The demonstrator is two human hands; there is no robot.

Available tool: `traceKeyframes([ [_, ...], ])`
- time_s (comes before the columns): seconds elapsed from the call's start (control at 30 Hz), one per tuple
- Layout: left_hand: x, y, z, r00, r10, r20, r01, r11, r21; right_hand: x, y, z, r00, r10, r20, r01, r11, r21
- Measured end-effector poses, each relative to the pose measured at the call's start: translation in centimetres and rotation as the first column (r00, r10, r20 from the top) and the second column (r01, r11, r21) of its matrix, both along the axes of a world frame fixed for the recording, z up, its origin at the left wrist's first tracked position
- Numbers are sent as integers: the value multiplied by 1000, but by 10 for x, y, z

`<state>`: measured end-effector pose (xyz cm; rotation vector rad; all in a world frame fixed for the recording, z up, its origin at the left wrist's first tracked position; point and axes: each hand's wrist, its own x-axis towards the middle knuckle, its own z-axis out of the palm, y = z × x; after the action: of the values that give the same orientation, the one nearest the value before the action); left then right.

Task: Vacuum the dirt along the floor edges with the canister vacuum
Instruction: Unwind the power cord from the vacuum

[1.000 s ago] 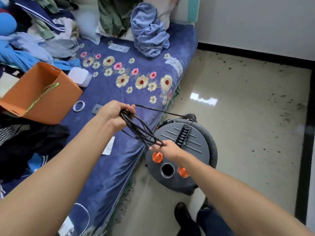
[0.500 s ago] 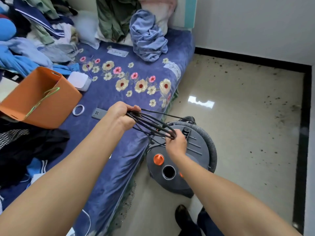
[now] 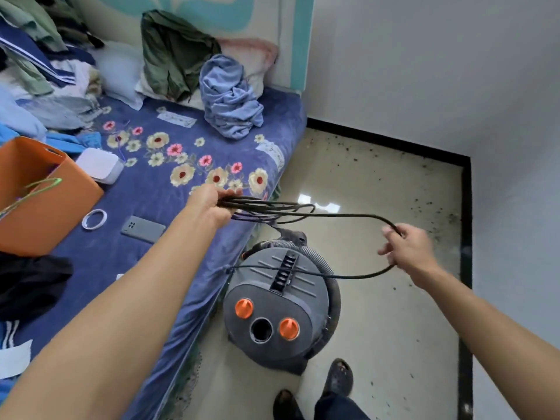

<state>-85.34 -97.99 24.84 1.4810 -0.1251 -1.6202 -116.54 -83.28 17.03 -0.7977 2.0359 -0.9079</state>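
Sideways, the cord point(image 3: 333, 214) runs from the left hand point(image 3: 209, 204), clamped on its coils, to the right hand point(image 3: 407, 248), whose fingers point(image 3: 391, 236) pinch one loop.

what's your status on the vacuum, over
Left hand grips coiled cord, right hand holds one loop out. Canister vacuum stands beside bed, cord strung across its lid. Dirt along floor edges.

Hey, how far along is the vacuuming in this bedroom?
Barely begun. Done: nothing, dirt speckles the floor along the black skirting. In hand: the left hand grips the coiled cord while the right hand holds a loop out over the canister vacuum. Left: plugging in, unwrapping the hose from the canister, vacuuming the edges.
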Motion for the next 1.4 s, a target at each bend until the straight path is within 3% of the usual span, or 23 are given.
traceKeyframes([
  [0.23,-61,-23,-1,988,-148,41,149,989,-23,-102,-24,98,997,-78,-28,66,953,-294],
  [0.33,-101,-37,-3,985,-173,2,173,983,-61,-132,-43,109,999,-12,41,24,947,-320],
  [0.4,-128,-47,-2,953,-303,5,301,947,-110,-153,-54,99,996,13,83,14,949,-314],
  [0.53,-183,-79,-2,775,-579,255,613,786,-79,-207,-78,70,982,-55,179,112,938,-329],
  [0.7,-263,-129,-13,616,-527,586,659,752,-16,-281,-111,50,987,-56,154,103,943,-315],
  [0.8,-301,-166,-20,648,-443,619,615,784,-82,-314,-127,36,990,50,130,-19,973,-230],
  [0.93,-334,-206,-28,735,-397,550,546,828,-131,-349,-149,22,992,102,67,-87,977,-194],
  [1.07,-356,-243,-29,912,-314,263,347,934,-89,-376,-181,20,993,114,-18,-116,978,-172],
  [1.17,-360,-267,-26,970,-234,62,238,969,-65,-392,-213,22,988,111,-107,-127,979,-158],
  [1.3,-365,-300,-38,921,-358,153,348,933,88,-414,-256,28,973,88,-215,-123,980,-154],
  [1.4,-376,-336,-58,884,-376,278,337,924,178,-426,-290,21,957,86,-276,-126,984,-129],
])
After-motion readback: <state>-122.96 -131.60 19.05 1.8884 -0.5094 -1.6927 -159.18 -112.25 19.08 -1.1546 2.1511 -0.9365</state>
